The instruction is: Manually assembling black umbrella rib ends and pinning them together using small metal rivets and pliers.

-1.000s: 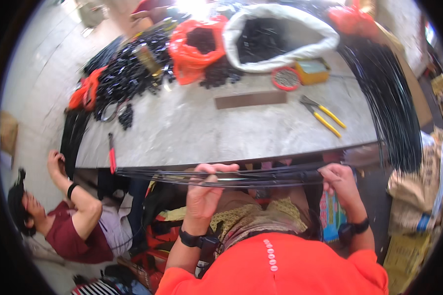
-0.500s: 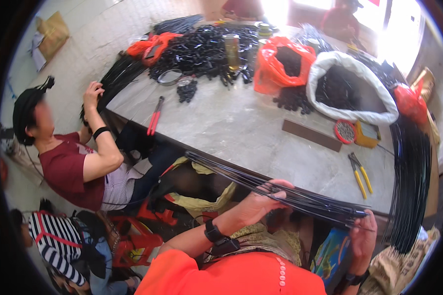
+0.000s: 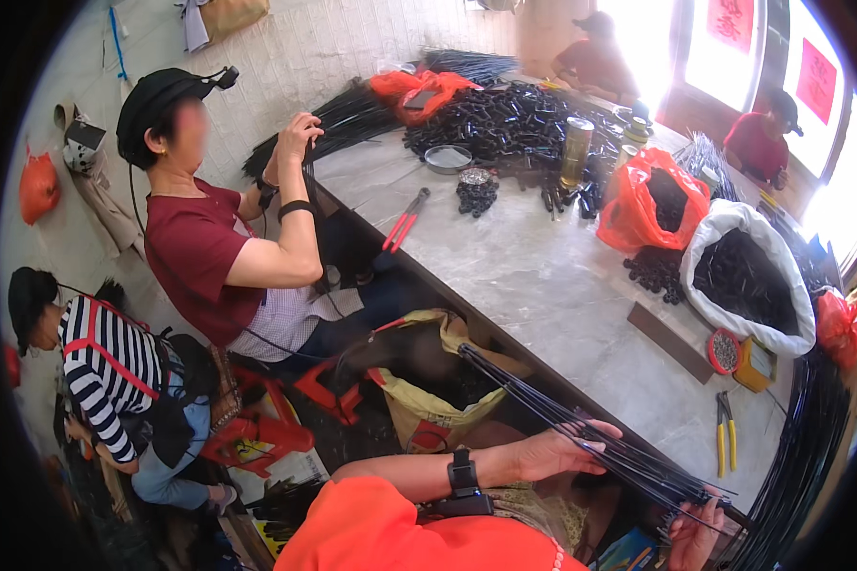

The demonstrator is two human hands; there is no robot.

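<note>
A bundle of long thin black rods (image 3: 519, 392) slants across the near edge of the table in front of me. My left hand (image 3: 567, 449) is closed round the middle of the bundle, palm turned up, with a dark band on the wrist. My right hand (image 3: 695, 538) grips the bundle near its lower right end, with a few rod tips sticking out past the fingers. The far left end of the bundle reaches over an open yellow-rimmed sack (image 3: 428, 419) below the table edge.
Yellow-handled pliers (image 3: 726, 438), a brown bar (image 3: 669, 341) and a white sack of black parts (image 3: 798, 314) lie to the right. More black rods (image 3: 809, 419) line the right edge. Red-handled pliers (image 3: 405, 224) lie near a seated co-worker (image 3: 209, 238) at left.
The view has swung left, bringing more of the co-workers and wall into sight. The bundle's far end has shifted right relative to the yellow-rimmed sack. Both hands still hold the bundle.
</note>
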